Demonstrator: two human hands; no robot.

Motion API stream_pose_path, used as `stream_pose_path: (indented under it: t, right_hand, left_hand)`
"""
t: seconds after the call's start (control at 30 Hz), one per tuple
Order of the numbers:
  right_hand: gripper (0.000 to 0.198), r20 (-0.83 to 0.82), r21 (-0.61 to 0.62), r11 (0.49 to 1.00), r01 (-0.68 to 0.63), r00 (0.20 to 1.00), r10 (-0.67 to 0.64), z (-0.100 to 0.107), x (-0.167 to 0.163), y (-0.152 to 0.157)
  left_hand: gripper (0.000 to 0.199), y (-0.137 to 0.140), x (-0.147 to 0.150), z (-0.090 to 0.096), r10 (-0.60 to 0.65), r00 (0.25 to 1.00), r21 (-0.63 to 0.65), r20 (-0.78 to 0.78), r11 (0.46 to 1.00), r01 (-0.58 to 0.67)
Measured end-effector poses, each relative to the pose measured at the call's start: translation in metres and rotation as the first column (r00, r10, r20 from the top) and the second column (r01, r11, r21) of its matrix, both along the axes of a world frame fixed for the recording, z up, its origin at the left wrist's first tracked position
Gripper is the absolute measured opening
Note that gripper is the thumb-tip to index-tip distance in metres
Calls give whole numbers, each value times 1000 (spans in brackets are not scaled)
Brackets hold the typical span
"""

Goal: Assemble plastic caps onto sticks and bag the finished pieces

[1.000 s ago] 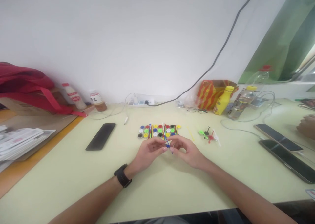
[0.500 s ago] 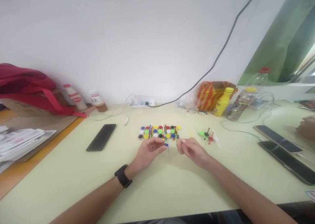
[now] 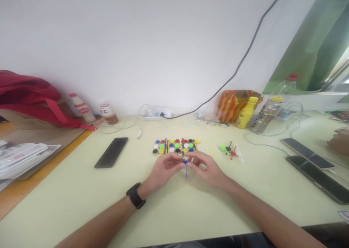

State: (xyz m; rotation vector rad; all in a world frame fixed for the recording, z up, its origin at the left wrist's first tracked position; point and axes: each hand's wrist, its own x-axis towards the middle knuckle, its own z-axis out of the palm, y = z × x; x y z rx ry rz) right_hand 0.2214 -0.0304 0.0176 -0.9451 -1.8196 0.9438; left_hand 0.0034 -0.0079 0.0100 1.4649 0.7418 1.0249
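Observation:
My left hand (image 3: 166, 170), with a black watch (image 3: 136, 196) on its wrist, pinches a small blue plastic piece with a thin upright rod (image 3: 187, 172). From the other side my right hand (image 3: 209, 171) closes thumb and forefinger on the same piece. The fingers hide part of it. Just beyond both hands lie rows of coloured discs (image 3: 171, 145) in several colours, with thin coloured sticks between them. To the right of my right hand is a small pile of green, black, red and white plastic pieces (image 3: 232, 151), with a thin yellow stick (image 3: 211, 149) nearer the discs.
A black phone (image 3: 111, 153) lies at the left, and two more phones (image 3: 308, 153) at the right. Bottles, including a yellow bottle (image 3: 247, 113), and a striped bag (image 3: 227, 104) stand along the wall. A power strip (image 3: 155, 115) is at the back. Another person's hand (image 3: 339, 141) shows at the right edge.
My right hand has moved left to meet my left hand, and its fingers now pinch the blue piece. The left hand has stayed nearly in place.

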Motion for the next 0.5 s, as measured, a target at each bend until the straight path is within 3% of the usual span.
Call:
stream_pose_path:
  t: [0.13,0.2,0.27,0.33,0.4,0.5]
  right_hand:
    - [44,-30,58,998,13,999,-11,1,3,-4]
    - [34,-59,48,998,42,997,-40,2,4,-3]
    - [30,-57,-25,999,20,998,-21,2,7,-1]
    - [55,-57,-123,992,-32,998,25,2,10,2]
    - [63,-90,-170,985,-34,996,19,4,12,6]
    - [46,-183,-189,982,-14,983,-21,6,11,7]
  left_hand:
    - [21,0,0,0,12,1000,0,-11,1000,-12]
    - [21,0,0,0,12,1000,-3,-11,1000,-12]
    - [22,0,1,0,22,1000,-3,-13,1000,-22]
    - [22,0,1,0,33,999,-1,-16,999,-33]
    - [22,0,1,-1,36,999,2,-17,999,-36]
    - [21,0,1,-1,24,1000,5,-18,1000,-23]
